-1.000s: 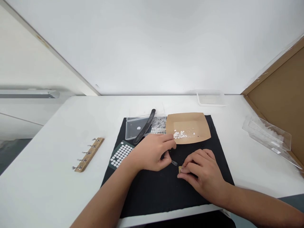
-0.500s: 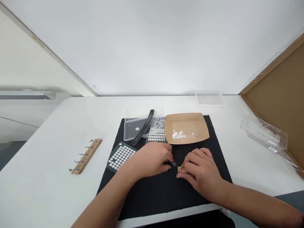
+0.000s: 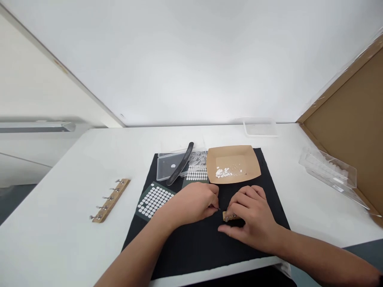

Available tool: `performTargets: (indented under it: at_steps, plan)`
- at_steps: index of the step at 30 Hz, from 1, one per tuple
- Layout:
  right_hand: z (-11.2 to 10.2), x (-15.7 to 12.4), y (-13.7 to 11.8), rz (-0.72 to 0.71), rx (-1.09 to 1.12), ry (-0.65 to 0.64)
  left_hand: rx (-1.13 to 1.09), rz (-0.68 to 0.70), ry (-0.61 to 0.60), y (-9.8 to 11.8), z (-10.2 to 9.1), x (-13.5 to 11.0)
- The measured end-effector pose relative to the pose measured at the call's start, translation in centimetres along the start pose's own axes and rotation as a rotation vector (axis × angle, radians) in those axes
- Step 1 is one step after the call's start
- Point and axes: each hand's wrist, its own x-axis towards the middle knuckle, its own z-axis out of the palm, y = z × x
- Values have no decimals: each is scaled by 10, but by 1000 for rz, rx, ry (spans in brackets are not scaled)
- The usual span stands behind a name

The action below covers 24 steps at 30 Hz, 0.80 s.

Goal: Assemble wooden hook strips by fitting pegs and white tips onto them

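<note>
My left hand [image 3: 199, 202] is closed in a pinch over the black mat [image 3: 191, 247]. Only a tiny edge shows at its fingertips; a clear nail tip was visible there a moment ago. Close by on the right, my right hand [image 3: 251, 213] curls over a small wooden strip with metal pegs [image 3: 225, 216], its fingers on the strip and its thumb held apart below. Most of that strip is hidden under the palm. Behind the hands stands a brown paper tray [image 3: 233, 151] with small white dots in it. Two dark sheets of white oval stickers [image 3: 155, 199] lie left of it.
A black nail file [image 3: 181, 163] rests across a clear plastic case [image 3: 167, 167] beside loose clear nail tips [image 3: 198, 158]. Another pegged wooden strip [image 3: 110, 200] lies at left. Clear boxes [image 3: 329, 169] sit at right near a cardboard panel [image 3: 350, 95]; a shallow plastic container [image 3: 260, 129] is at the back.
My left fingers have closed further, hiding most of the clear nail tip. My right thumb has moved away from the fingers, uncovering more of the wooden strip and a metal peg.
</note>
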Motion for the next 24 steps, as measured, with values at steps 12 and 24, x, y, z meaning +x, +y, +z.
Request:
performTargets:
  at_steps: [12, 24]
  plan:
    - [-19, 18, 12, -131, 101, 235, -544, 175, 292, 12, -11, 7]
    - [-30, 24, 30, -340, 240, 119, -1163, -116, 141, 10, 11, 15]
